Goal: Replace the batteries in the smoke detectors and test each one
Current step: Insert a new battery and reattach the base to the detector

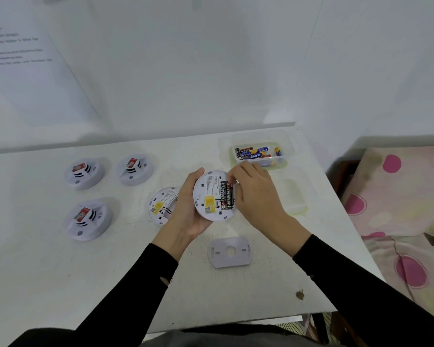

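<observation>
Two batteries (226,195) in detector (209,196). Left hand (188,209) grips detector; right hand (252,190) pinches batteries at top. Finger slip: one may pop out, roll off surface (110,271).

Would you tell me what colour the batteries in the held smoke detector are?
The batteries are black with white lettering; head view.

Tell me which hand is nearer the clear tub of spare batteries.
Right. The right hand sits just in front of the tub; the left hand holds the open detector, farther left.
</observation>
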